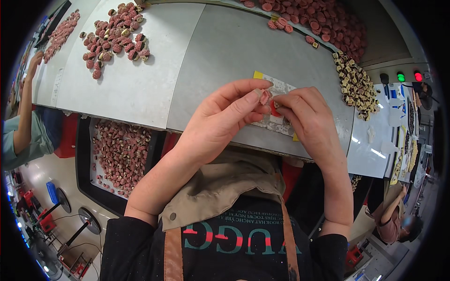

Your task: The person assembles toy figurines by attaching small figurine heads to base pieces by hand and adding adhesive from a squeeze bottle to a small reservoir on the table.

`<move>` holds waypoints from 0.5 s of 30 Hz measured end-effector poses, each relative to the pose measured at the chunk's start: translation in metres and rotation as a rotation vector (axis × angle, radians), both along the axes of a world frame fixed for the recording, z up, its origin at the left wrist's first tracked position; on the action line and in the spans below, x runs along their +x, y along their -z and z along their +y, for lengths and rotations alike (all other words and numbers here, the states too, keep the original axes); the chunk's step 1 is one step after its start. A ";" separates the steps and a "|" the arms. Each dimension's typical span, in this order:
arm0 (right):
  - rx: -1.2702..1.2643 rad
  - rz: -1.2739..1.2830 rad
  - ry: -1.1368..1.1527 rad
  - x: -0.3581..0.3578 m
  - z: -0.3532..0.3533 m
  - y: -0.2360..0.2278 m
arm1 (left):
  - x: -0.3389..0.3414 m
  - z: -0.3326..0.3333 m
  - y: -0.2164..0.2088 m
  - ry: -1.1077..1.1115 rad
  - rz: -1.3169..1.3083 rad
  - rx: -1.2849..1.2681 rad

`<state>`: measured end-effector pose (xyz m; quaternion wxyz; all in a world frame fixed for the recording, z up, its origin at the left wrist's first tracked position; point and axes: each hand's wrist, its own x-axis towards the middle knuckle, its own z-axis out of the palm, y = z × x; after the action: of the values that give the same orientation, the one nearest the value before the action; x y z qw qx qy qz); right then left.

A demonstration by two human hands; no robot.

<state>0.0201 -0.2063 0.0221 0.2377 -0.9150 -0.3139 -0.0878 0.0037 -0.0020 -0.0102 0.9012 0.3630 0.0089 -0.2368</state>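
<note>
Close work over the smooth grey tabletop [222, 42]!
Knobbly pink pieces [115, 40] heap left; the left hand [222, 110] pinches a ridged pink shell [265, 97] over a speckled sheet [281, 85]; the right hand [309, 112] curls beside it, grip too hidden to call; blocky cream-and-dark pieces [354, 86] pile right.

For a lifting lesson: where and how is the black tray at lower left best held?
Probably by the left and right rims of the black tray, coming from the near side: its walls stand raised, its far end meets the tabletop's edge in this view, and loose pink pieces inside favour a level, two-handed hold.
</note>
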 end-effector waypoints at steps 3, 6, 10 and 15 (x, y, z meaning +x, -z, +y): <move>0.061 0.105 0.048 -0.002 -0.004 0.003 | -0.001 0.000 -0.002 -0.014 -0.005 0.014; 0.332 0.421 0.184 -0.012 -0.003 0.000 | -0.003 -0.001 -0.005 -0.019 0.002 0.055; 0.558 0.420 0.136 -0.020 0.004 0.002 | -0.002 -0.002 -0.004 0.006 -0.024 0.124; 0.465 0.159 0.072 -0.021 0.023 0.001 | -0.002 -0.005 -0.001 -0.010 -0.055 0.105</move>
<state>-0.0005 -0.1832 0.0215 0.4627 -0.8502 -0.2329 -0.0939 0.0017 -0.0072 -0.0087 0.8819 0.4161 -0.0018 -0.2216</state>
